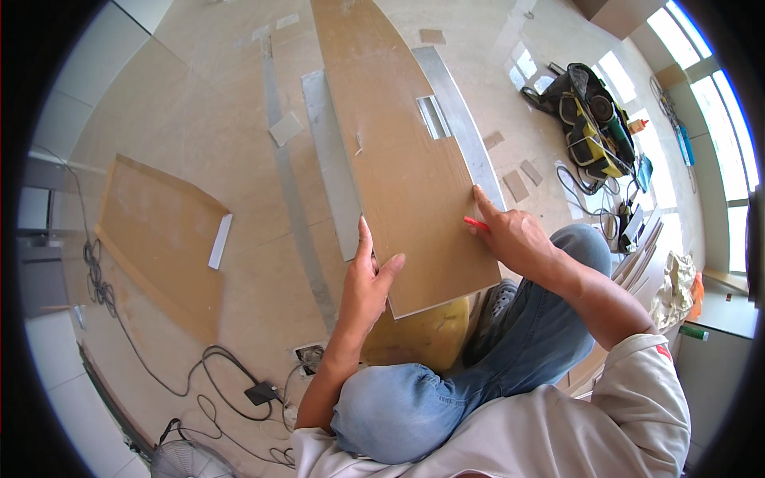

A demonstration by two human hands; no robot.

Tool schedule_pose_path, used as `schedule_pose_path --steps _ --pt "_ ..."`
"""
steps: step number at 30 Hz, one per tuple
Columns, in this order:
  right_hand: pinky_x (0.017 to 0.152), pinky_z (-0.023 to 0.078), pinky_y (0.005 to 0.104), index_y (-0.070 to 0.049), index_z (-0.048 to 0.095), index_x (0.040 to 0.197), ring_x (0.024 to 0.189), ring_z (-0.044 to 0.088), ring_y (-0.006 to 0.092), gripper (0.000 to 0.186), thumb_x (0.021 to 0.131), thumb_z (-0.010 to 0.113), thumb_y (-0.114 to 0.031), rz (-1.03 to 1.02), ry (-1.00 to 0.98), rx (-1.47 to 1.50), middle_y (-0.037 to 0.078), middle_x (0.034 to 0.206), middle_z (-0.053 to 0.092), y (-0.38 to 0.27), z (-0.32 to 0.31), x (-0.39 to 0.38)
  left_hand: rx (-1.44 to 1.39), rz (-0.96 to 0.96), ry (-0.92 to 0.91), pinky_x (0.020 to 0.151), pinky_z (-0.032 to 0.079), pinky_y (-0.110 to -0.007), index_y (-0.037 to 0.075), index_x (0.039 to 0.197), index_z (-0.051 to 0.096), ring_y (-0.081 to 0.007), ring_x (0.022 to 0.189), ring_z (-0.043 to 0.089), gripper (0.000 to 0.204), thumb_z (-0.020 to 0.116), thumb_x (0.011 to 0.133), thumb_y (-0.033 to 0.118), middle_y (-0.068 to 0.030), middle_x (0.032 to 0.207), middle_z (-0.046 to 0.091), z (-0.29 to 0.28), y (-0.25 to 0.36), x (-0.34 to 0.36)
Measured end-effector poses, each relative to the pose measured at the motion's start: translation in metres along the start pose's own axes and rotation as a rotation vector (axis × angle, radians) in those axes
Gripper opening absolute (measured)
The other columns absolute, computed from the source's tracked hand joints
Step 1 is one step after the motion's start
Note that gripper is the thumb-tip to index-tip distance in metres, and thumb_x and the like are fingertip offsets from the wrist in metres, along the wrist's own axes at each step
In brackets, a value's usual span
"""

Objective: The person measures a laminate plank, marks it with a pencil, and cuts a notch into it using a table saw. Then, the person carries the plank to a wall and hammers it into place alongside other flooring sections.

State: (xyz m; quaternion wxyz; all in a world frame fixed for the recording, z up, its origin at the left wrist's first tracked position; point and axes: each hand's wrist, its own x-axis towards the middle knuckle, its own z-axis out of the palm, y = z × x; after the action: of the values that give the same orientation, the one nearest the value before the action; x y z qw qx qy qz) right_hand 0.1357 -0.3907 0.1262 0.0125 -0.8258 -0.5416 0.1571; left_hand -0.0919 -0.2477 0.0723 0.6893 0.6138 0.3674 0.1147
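A long brown board (414,215) with a white edge and a rectangular cutout near its right side lies in front of me, over a grey panel (331,159). My left hand (369,271) grips the board's left edge near its close end. The thumb rests on top, the index finger points along the edge, and the other fingers are partly hidden. My right hand (514,235) is at the right edge, closed on a red pencil-like marker (476,224), its index finger stretched along the edge. A yellow rounded support (422,338) shows beneath the near end.
At the right stands a black and yellow tool bag (594,119) with cables beside it. Small board offcuts (515,186) lie on the floor. A brown sheet (163,239) is at the left, near a black cable (195,374) and a fan (191,460).
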Motion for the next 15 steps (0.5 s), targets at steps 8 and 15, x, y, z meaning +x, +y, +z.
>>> schedule_pose_path --steps 8,15 --pt "0.052 0.048 0.0442 0.005 0.039 0.145 0.053 0.062 0.0352 0.063 0.098 0.057 -0.033 -0.025 0.048 -0.020 0.018 0.059 0.060 0.002 0.007 0.000 -0.058 0.004 0.023 0.053 0.040 -0.020 0.002 0.158 0.009 -0.0022 0.062 0.043 0.086 0.066 0.095 0.013 -0.0013 0.087 0.062 0.002 0.012 -0.004" --pt "0.050 0.047 0.0441 0.007 0.039 0.145 0.051 0.062 0.0341 0.064 0.098 0.057 -0.034 -0.057 0.066 -0.048 0.017 0.056 0.059 0.003 0.013 0.000 -0.032 0.059 0.022 0.057 0.041 -0.021 0.000 0.158 0.009 -0.0040 0.064 0.041 0.085 0.065 0.096 0.015 -0.0018 0.096 0.064 0.002 0.005 -0.002"
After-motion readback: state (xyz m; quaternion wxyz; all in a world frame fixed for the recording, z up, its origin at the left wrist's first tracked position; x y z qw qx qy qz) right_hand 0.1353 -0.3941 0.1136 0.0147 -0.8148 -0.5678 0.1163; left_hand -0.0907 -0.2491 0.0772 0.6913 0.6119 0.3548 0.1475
